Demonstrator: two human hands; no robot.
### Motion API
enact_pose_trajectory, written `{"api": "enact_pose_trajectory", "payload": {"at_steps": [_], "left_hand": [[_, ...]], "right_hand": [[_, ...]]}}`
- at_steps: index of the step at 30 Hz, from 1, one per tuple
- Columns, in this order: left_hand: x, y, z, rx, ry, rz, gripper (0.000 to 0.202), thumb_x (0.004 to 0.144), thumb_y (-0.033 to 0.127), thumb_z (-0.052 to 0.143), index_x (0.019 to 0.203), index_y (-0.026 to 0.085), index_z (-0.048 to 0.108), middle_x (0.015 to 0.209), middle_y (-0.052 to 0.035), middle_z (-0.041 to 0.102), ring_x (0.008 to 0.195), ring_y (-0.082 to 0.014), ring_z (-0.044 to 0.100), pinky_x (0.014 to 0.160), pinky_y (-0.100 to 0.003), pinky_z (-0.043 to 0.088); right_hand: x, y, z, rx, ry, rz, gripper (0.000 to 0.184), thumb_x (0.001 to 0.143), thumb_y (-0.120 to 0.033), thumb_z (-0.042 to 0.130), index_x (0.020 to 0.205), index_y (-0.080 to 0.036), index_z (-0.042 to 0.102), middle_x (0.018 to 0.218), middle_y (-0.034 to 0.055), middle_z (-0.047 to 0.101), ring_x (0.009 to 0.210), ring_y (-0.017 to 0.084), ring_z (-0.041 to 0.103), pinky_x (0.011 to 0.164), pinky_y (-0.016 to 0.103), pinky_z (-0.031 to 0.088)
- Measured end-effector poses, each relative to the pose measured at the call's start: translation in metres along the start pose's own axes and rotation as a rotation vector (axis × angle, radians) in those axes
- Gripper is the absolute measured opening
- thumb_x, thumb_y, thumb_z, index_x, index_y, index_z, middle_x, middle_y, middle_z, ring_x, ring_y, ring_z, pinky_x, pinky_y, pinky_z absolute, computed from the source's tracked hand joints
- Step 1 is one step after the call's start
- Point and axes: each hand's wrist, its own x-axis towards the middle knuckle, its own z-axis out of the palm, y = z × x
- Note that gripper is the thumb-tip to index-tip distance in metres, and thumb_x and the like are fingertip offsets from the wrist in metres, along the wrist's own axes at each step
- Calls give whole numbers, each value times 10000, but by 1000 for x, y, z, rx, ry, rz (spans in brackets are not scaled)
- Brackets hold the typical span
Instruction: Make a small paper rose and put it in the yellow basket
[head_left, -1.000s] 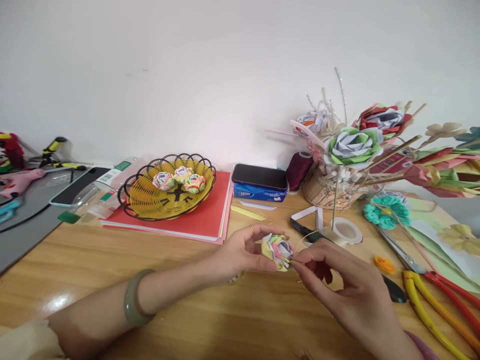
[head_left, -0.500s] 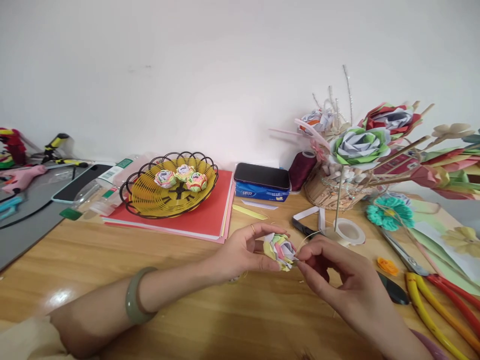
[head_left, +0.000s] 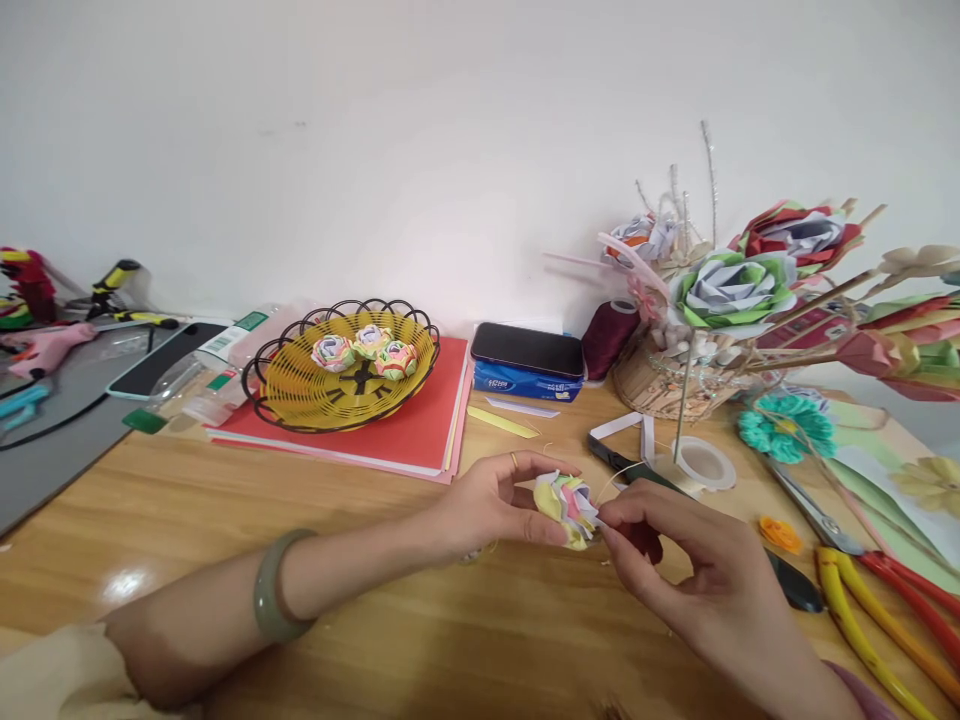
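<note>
A small paper flower (head_left: 567, 508) with yellow, white, pink and lilac petals is held above the table by my left hand (head_left: 501, 505), thumb in front and fingers behind. My right hand (head_left: 684, 560) pinches at the flower's right edge, thumb and forefinger together on a petal tip. A thin pale thread (head_left: 619, 472) arcs up from near those fingertips. Whether the right fingers also grip the thread I cannot tell. Three similar paper flowers (head_left: 372, 342) lie in a yellow woven basket (head_left: 300, 400) at the back left.
Red paper sheets (head_left: 442, 420) lie beneath the basket. A phone (head_left: 526, 350) rests on a blue tissue pack (head_left: 517, 382). At right are a tape roll (head_left: 721, 466), scissors (head_left: 814, 505), yellow-handled pliers (head_left: 851, 610), and a pot (head_left: 649, 390) of paper flowers. A clear bottle (head_left: 187, 385) lies left.
The view has shifted slightly, so most things sit a little to the right. The flower is tilted slightly differently in my left hand; my right fingers stay pinched at its edge.
</note>
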Motion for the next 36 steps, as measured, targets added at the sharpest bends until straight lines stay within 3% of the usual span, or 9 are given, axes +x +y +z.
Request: {"api": "enact_pose_trajectory", "payload": {"at_steps": [10,16,19,23,36], "left_hand": [[-1,4,5,53,65,-37,560,473,235,822,978,175,588,954,-64,640,837,-167,592,782,-325,426],[-1,2,2,-2,37,-53,566,455,237,829,957,169,578,940,-53,634,814,-144,583,778,-320,426],[0,2,2,6,51,-50,562,436,238,835,933,167,583,933,-45,626,780,-129,575,761,-306,424],[1,3,2,10,28,-62,567,409,256,842,908,168,589,948,-44,617,767,-127,568,750,-306,419],[0,4,2,-13,7,-116,564,394,220,843,903,165,608,875,-20,617,741,-120,566,735,-299,417]], "right_hand": [[-5,8,9,-248,96,-158,113,766,-106,527,789,-206,574,627,-4,571,515,111,531,467,220,424],[3,2,-4,146,-99,168,173,820,-256,509,691,-210,615,617,-2,585,524,118,527,441,210,410],[8,4,-10,279,-216,262,236,820,-316,513,661,-204,647,597,-2,569,502,110,497,415,204,382],[10,5,-11,323,-275,304,259,810,-339,525,638,-194,652,574,-1,543,489,104,466,406,200,361],[10,9,-6,308,-242,360,209,731,-315,576,580,-185,640,544,1,554,498,117,489,444,218,391]]}}
